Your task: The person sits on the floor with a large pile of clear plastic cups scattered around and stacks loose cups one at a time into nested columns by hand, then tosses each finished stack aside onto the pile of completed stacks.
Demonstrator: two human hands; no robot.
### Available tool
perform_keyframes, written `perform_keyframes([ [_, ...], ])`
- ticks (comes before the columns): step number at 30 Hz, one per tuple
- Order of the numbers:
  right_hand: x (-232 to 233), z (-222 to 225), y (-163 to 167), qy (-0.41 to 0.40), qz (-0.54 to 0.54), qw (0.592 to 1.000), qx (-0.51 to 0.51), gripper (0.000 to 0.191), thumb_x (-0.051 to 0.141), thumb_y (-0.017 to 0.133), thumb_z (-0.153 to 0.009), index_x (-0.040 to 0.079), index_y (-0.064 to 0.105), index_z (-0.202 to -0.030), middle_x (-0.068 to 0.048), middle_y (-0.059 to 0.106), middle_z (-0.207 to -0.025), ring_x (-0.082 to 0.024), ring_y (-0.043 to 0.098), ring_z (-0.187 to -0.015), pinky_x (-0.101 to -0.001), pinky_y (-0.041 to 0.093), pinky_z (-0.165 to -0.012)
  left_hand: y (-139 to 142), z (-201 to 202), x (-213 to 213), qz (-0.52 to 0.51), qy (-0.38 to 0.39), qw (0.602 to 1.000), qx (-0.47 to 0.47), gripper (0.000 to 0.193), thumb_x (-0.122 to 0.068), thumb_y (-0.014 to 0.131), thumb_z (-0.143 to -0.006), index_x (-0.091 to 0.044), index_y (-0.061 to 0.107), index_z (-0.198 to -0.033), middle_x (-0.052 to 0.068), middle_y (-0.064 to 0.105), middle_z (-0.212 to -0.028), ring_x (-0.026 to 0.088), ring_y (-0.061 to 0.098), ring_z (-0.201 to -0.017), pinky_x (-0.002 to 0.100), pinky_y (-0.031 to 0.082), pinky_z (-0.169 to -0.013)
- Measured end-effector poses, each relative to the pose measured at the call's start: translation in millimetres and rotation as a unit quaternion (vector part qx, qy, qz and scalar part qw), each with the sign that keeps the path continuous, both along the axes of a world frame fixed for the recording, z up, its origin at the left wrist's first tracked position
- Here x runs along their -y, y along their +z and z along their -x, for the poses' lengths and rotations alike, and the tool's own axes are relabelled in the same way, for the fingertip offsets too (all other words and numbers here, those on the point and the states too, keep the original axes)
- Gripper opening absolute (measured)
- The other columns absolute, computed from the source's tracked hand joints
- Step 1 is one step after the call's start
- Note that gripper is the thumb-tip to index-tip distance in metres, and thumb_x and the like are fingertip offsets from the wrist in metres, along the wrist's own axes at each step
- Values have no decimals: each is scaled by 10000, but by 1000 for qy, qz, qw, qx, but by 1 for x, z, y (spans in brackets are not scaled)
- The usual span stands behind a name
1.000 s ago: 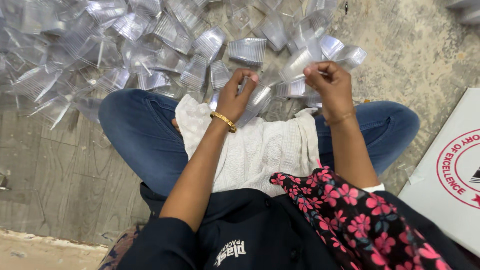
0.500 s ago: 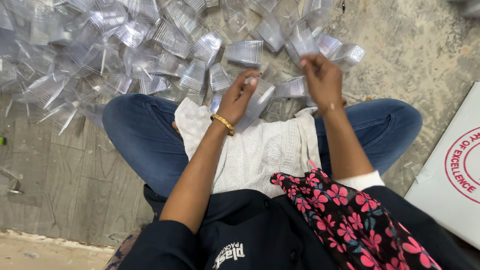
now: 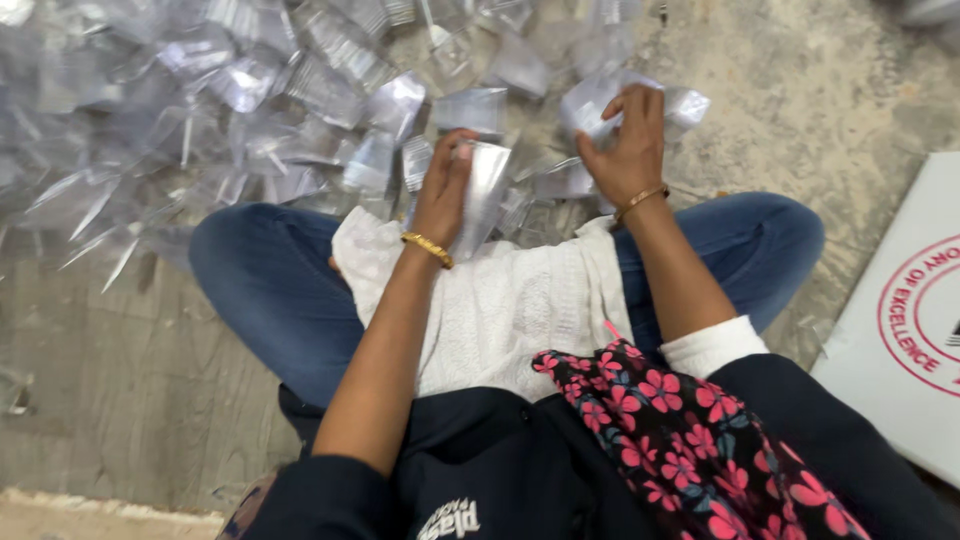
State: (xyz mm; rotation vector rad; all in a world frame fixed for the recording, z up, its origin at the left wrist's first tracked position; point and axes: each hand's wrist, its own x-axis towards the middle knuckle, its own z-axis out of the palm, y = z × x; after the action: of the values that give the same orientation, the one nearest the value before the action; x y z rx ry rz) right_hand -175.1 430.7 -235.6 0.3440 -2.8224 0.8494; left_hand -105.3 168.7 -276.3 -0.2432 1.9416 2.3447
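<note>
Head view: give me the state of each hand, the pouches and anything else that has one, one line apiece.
Left hand: fingers closed on a clear pouch, above the lap.
Held pouch: flat, upright in the left hand.
Right hand: reaching forward, fingers on a pouch at the pile's edge.
Pouch pile: loose, scattered over the floor.
White cloth: spread across the lap.
White board: lying flat on the floor.

I see a heap of clear, glossy thin plastic pouches [image 3: 250, 90], crinkled and glinting, on a rough, matt grey concrete floor [image 3: 820, 90]. A white knitted cloth [image 3: 520, 310] looks soft and textured over matt blue denim jeans [image 3: 270, 290]; the gold metal bangle [image 3: 428, 248] shines.
</note>
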Motion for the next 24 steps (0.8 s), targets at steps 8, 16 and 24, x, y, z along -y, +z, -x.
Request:
perform_keyframes([
  [8,-27,-19,-4,-59,20,998,28,908,134,914,-773,8,406,-1515,-160,597,-1318,-260,619,-1150,-380,567,-897,-3,-3,1,9,-9,999,-37,361,-369,480,-1121,-103,562,-1352,40,610,-1270,148,556,-1155,292,435,-1039],
  [16,-43,-21,18,-104,239,958,122,865,19,895,-877,9,401,-1587,-137,634,-1377,-199,626,-1206,-315,557,-940,10,-7,4,59,-13,998,17,362,-401,520,-1087,-153,582,-1343,3,610,-993,101,540,-902,267,470,-854],
  [24,-34,-29,61,-121,486,823,268,760,-19,766,-912,-33,373,-1562,-121,641,-1268,-164,682,-1104,-305,585,-959,33,-8,11,25,-71,997,18,401,-416,535,-1079,-146,594,-1369,-33,540,-909,69,464,-826,237,418,-762],
])
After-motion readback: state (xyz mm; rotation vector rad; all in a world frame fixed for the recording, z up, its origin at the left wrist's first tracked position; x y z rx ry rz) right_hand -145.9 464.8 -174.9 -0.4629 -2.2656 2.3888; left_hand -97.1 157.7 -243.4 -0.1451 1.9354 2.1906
